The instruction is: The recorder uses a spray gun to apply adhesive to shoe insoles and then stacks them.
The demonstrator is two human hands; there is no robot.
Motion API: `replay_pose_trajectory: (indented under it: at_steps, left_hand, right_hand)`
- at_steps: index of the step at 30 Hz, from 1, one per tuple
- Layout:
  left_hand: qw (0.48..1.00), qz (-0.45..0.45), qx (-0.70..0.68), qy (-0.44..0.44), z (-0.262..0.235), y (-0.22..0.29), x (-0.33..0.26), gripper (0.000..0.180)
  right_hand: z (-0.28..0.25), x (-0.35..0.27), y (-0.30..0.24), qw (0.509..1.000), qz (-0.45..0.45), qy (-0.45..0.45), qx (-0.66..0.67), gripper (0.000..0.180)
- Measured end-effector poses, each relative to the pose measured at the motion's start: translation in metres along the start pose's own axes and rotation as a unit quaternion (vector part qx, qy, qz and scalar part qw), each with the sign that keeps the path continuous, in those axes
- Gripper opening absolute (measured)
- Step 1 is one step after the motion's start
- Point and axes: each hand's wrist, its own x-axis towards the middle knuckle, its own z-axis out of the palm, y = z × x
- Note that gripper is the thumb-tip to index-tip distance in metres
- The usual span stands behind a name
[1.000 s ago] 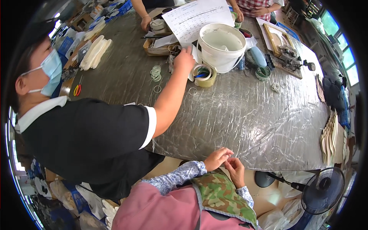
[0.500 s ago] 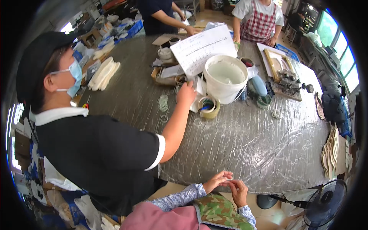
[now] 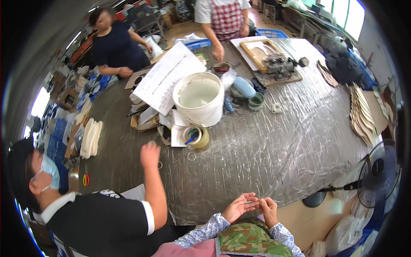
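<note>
My left hand [image 3: 240,207] is palm up in front of the table's near edge, its fingers stretched out and apart. Beside it, my right hand [image 3: 268,211] pinches thumb and fingers together at the left hand's fingertips. Anything in that pinch is hidden or too small to make out. Both wrists come out of floral sleeves, over a camouflage apron [image 3: 252,240]. The nearest thing in front is the dark, plastic-covered table [image 3: 257,171]. Farther up lie a thin pale ring [image 3: 192,156] and tape rolls [image 3: 199,139], next to a white bucket [image 3: 199,96].
At my left a masked co-worker [image 3: 102,218] reaches over the table. Two more people stand across it. A written sheet [image 3: 171,77] leans by the bucket; a wooden frame [image 3: 263,53] lies at the far right. A black fan [image 3: 376,173] stands at my right.
The view has turned, so the table's things sit farther left. The co-worker's hand has left the tape rolls and is over the pale rings. My hands stay together, left fingers more spread.
</note>
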Motion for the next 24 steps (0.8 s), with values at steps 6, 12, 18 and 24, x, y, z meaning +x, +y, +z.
replay_pose_trajectory:
  at_steps: [6, 12, 18, 24]
  left_hand:
    - [0.991, -0.099, 0.086, -0.029, 0.046, -0.042, 0.047, 0.047]
    - [0.969, -0.138, 0.189, -0.079, 0.1, -0.114, 0.09, 0.054]
    - [0.915, -0.29, 0.238, -0.146, 0.201, -0.219, 0.142, 0.058]
    - [0.837, -0.385, 0.298, -0.249, 0.277, -0.32, 0.198, 0.06]
  right_hand:
    - [-0.073, -0.019, -0.004, 0.979, 0.063, 0.141, 0.131, 0.023]
    - [-0.167, -0.07, 0.005, 0.985, -0.082, 0.128, -0.08, 0.03]
    - [-0.287, -0.145, 0.01, 0.94, -0.081, 0.331, -0.011, 0.018]
    - [-0.404, -0.209, 0.015, 0.828, -0.134, 0.522, -0.156, 0.021]
